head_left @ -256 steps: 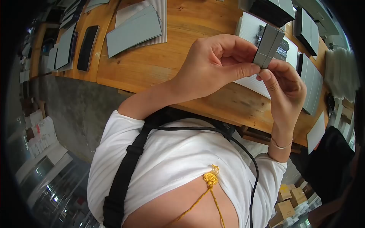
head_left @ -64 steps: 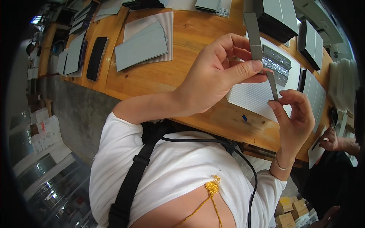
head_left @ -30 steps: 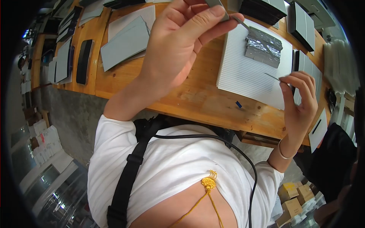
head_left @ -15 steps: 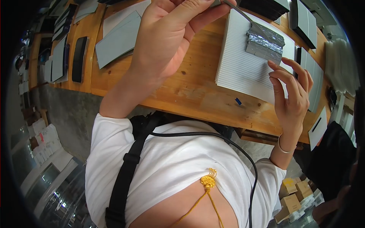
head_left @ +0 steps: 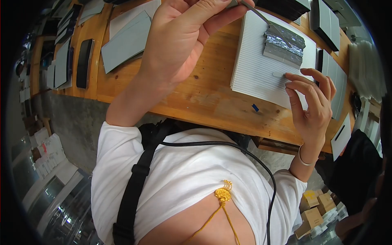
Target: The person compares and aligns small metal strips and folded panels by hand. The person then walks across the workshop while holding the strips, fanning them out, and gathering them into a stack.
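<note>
My left hand (head_left: 175, 45) is raised at the top of the view, its fingers closed on thin grey strips (head_left: 261, 17), partly cut off by the upper edge. One strip slants down to the right, in front of a pile of shiny dark grey strips (head_left: 284, 44). That pile rests on a white ribbed board (head_left: 255, 69). Over the board's right part, my right hand (head_left: 312, 96) has its fingers apart and curved. Near its index fingertip a small pale strip (head_left: 278, 74) lies on the board.
Grey flat panels (head_left: 127, 41) lie on ribbed sheets at the left, with a black phone (head_left: 85, 64) beside them. Stacked grey-and-black panels (head_left: 325, 24) stand at the upper right. A blue scrap (head_left: 255, 108) is near the table's front edge. A co-worker's dark clothing (head_left: 357, 167) shows at the right.
My left hand has moved up and left with the strips. My right hand has let go of its strip and opened over the board. The co-worker's hand at the right has gone from the table's edge.
</note>
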A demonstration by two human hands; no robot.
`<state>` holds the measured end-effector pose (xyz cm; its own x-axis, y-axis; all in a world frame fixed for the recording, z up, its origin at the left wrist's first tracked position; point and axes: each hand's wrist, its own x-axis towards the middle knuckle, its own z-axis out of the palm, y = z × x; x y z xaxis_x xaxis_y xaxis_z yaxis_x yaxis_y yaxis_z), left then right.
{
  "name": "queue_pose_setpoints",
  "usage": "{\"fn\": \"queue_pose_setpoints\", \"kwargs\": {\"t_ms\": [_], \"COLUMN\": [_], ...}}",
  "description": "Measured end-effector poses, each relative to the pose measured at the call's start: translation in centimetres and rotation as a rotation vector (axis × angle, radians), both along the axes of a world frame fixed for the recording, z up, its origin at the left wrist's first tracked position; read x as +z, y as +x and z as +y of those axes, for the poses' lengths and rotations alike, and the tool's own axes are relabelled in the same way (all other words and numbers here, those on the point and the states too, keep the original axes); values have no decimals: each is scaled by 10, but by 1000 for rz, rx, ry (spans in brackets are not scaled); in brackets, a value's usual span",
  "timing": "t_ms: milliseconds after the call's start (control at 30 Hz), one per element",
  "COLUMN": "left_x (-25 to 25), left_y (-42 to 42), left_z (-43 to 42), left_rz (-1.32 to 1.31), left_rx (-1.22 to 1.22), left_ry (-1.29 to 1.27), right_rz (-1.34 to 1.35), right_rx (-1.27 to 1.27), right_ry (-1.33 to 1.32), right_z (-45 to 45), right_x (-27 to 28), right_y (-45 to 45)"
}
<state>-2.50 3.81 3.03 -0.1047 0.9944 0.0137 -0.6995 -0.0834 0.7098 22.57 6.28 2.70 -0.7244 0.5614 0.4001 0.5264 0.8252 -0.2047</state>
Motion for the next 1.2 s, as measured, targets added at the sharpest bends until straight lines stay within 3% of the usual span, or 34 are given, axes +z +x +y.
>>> {"fn": "queue_pose_setpoints", "kwargs": {"t_ms": [267, 367, 467, 567, 633, 1000, 1200], "left_x": [-5, -11, -10, -9, -20, -23, -29], "left_y": [10, 16, 22, 27, 26, 30, 26], "left_z": [-5, -7, -9, -9, -10, -11, -8], "left_rz": [-64, -104, -65, -47, 99, 131, 248], "left_rx": [-106, -136, -170, -117, -82, -86, -41], "left_ry": [-66, -66, -85, -211, -27, -16, 42], "right_rz": [-52, 357, 493, 317, 315, 348, 149], "right_rx": [-110, -44, -49, -88, -97, -44, -104], "right_ry": [-134, -268, -357, -176, -192, -268, -185], "right_z": [-9, -2, -5, -1, 2, 7, 14], "right_x": [7, 2, 5, 3, 3, 3, 15], "right_y": [3, -3, -15, -17, -18, -25, -18]}}
